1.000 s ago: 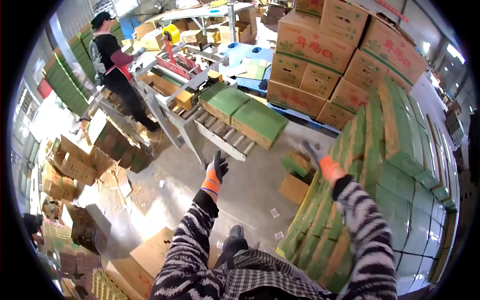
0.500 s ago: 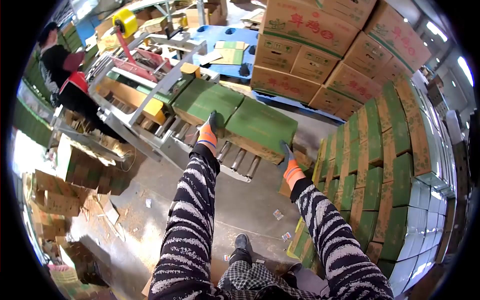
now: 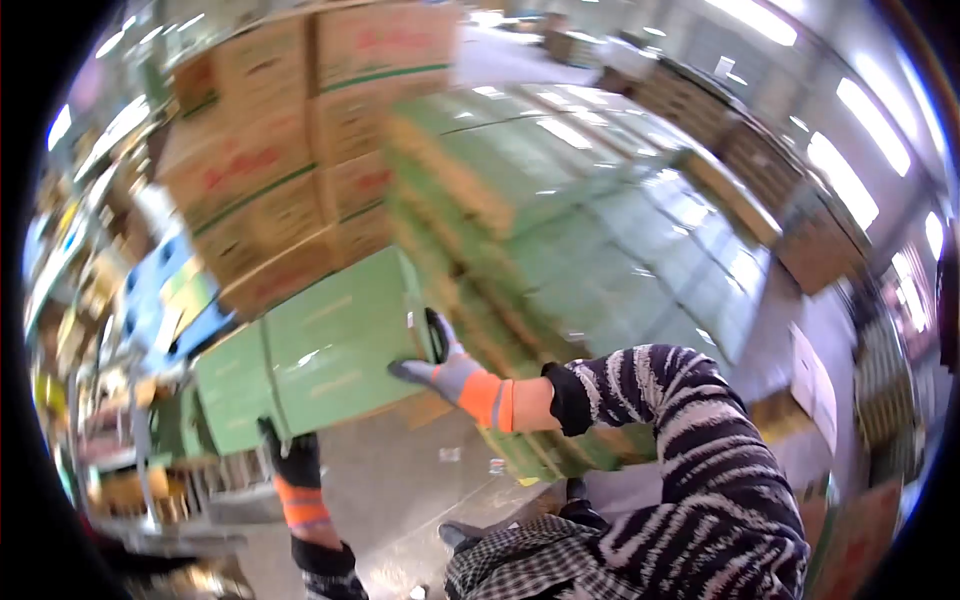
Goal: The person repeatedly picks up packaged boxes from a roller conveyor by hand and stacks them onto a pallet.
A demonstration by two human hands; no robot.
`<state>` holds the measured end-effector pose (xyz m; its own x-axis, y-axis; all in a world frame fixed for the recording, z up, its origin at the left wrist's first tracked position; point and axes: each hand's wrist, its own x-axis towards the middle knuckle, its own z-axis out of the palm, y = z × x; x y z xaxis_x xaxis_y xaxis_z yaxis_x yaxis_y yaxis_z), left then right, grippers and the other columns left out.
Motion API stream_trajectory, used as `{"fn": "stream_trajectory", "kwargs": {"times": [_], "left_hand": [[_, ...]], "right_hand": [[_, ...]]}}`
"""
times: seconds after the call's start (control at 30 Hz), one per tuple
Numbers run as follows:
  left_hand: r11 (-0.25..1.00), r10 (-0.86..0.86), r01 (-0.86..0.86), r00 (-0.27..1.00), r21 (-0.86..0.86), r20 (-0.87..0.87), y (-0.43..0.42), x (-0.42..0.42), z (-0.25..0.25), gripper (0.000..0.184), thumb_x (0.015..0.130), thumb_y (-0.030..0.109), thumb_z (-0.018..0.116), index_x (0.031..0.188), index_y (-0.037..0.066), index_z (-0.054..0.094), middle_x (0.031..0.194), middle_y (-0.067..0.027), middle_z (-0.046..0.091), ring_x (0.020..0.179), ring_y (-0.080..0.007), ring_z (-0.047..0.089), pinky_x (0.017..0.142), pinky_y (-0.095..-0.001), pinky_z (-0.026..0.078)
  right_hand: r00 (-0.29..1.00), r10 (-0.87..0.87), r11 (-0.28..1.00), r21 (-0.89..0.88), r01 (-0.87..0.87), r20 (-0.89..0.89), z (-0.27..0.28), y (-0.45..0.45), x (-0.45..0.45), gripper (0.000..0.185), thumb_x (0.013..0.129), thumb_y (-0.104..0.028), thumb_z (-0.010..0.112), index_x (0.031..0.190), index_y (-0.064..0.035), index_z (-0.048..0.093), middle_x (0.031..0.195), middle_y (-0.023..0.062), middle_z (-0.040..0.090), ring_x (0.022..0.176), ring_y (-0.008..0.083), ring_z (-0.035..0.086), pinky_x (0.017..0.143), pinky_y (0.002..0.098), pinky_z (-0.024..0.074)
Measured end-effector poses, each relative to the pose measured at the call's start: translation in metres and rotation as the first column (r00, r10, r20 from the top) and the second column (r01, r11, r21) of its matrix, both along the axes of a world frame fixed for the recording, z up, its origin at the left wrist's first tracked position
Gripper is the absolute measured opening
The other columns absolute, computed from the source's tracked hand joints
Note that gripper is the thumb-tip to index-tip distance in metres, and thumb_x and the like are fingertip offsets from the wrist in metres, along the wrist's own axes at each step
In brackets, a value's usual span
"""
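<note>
Two green-topped cardboard cartons lie side by side: a nearer carton (image 3: pixel 345 335) and a left carton (image 3: pixel 232 385) against its left end. My right hand (image 3: pixel 440 368), in a grey and orange glove, grips the nearer carton's right end, with the thumb by the near edge and the fingers round the end. At the near edge by the seam between both cartons is my left hand (image 3: pixel 292 462), in a dark-palmed orange-cuffed glove. Its fingers press on the nearer carton's left end and are partly blurred.
Stacked green cartons (image 3: pixel 620 260) stand close on the right. Brown cartons with red print (image 3: pixel 250 165) are piled behind, beside a blue pallet (image 3: pixel 205 325). Roller conveyor parts (image 3: pixel 225 475) are at the left. Small scraps lie on the concrete floor (image 3: pixel 390 470).
My view has swung right, so the stack now fills the middle. Both hands remain on the nearer carton, now seen left of centre. The co-worker has left the view.
</note>
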<state>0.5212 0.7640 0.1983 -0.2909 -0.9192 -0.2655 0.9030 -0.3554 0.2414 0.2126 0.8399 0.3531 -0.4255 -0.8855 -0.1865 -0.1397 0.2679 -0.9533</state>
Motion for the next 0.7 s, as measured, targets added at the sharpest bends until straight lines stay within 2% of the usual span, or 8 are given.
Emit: {"fn": "stream_trajectory", "kwargs": {"times": [0.1,0.17,0.2,0.27,0.33,0.47,0.67,0.7], "left_hand": [[0.978,-0.084,0.089,0.996,-0.188,0.033,0.025,-0.092,0.096,0.041,0.093,0.036,0.051,0.126,0.011,0.051,0.128,-0.0047,0.053,0.119,-0.0218,0.047,0.101,-0.0381,0.038],[0.944,-0.186,0.187,0.982,-0.272,0.030,0.044,-0.159,0.141,0.041,0.093,0.035,0.051,0.126,0.011,0.050,0.129,-0.0049,0.052,0.120,-0.0218,0.046,0.101,-0.0382,0.038],[0.912,-0.240,0.237,0.970,-0.334,0.033,0.053,-0.194,0.160,0.041,0.093,0.034,0.051,0.127,0.011,0.050,0.129,-0.0051,0.051,0.120,-0.0218,0.045,0.101,-0.0384,0.037],[0.868,-0.305,0.308,0.950,-0.389,0.069,0.067,-0.276,0.192,0.041,0.093,0.033,0.053,0.129,0.015,0.048,0.130,-0.0040,0.049,0.120,-0.0217,0.044,0.104,-0.0361,0.034],[0.675,-0.539,0.494,0.837,-0.548,0.090,0.083,-0.361,0.210,0.042,0.093,0.032,0.053,0.129,0.011,0.048,0.131,-0.0055,0.049,0.121,-0.0219,0.045,0.104,-0.0363,0.034],[0.788,-0.406,0.523,0.838,-0.325,0.363,0.147,-0.539,0.244,0.037,0.088,0.020,0.060,0.123,0.010,0.052,0.124,-0.0041,0.055,0.114,-0.0227,0.051,0.099,-0.0378,0.041],[0.745,-0.412,0.654,0.609,-0.135,0.678,0.201,-0.803,0.256,0.028,0.077,0.023,0.074,0.098,0.011,0.060,0.089,-0.0024,0.064,0.074,-0.0170,0.063,0.065,-0.0310,0.054],[0.716,-0.491,0.685,0.631,-0.134,0.601,0.189,-0.851,0.232,0.053,0.066,0.023,0.084,0.104,0.008,0.051,0.085,-0.0028,0.059,0.067,-0.0158,0.057,0.058,-0.0310,0.051]], "right_hand": [[0.995,0.020,0.992,-0.121,-0.032,-0.101,0.063,0.068,-0.066,0.092,0.079,-0.019,0.073,0.145,-0.0044,0.011,0.135,0.0095,0.040,0.122,0.0184,0.040,0.101,0.0293,0.0340],[0.997,0.019,0.928,-0.369,-0.046,-0.076,0.090,0.117,-0.124,0.090,0.081,-0.020,0.070,0.145,-0.0043,0.009,0.138,0.0085,0.037,0.124,0.0168,0.036,0.103,0.0290,0.0313],[1.000,0.007,0.869,-0.495,0.002,0.016,0.093,0.139,-0.161,0.102,0.072,-0.030,0.078,0.145,-0.0063,0.011,0.142,0.0156,0.031,0.130,0.0221,0.029,0.107,0.0315,0.0261],[0.983,-0.141,0.869,-0.491,0.067,-0.116,0.116,0.194,-0.228,0.092,0.080,-0.023,0.072,0.145,-0.0041,0.010,0.140,0.0143,0.034,0.128,0.0200,0.032,0.105,0.0305,0.0289],[0.976,-0.215,0.822,-0.531,0.206,0.045,0.117,0.246,-0.293,0.086,0.082,-0.019,0.068,0.145,-0.0039,0.011,0.138,0.0139,0.036,0.126,0.0201,0.035,0.104,0.0301,0.0307],[0.868,-0.333,0.681,-0.543,0.491,0.367,0.080,0.342,-0.431,0.071,0.088,-0.012,0.058,0.144,-0.0052,0.015,0.131,0.0116,0.044,0.115,0.0191,0.046,0.098,0.0299,0.0375],[0.654,-0.458,0.486,-0.446,0.752,0.603,0.060,0.424,-0.595,0.055,0.087,-0.020,0.059,0.135,-0.0077,0.036,0.125,0.0075,0.049,0.114,0.0210,0.046,0.095,0.0349,0.0392],[0.670,-0.426,0.489,-0.468,0.736,0.608,0.056,0.432,-0.623,0.056,0.087,-0.022,0.059,0.136,-0.0083,0.036,0.127,0.0076,0.047,0.115,0.0226,0.046,0.096,0.0367,0.0393]]}}
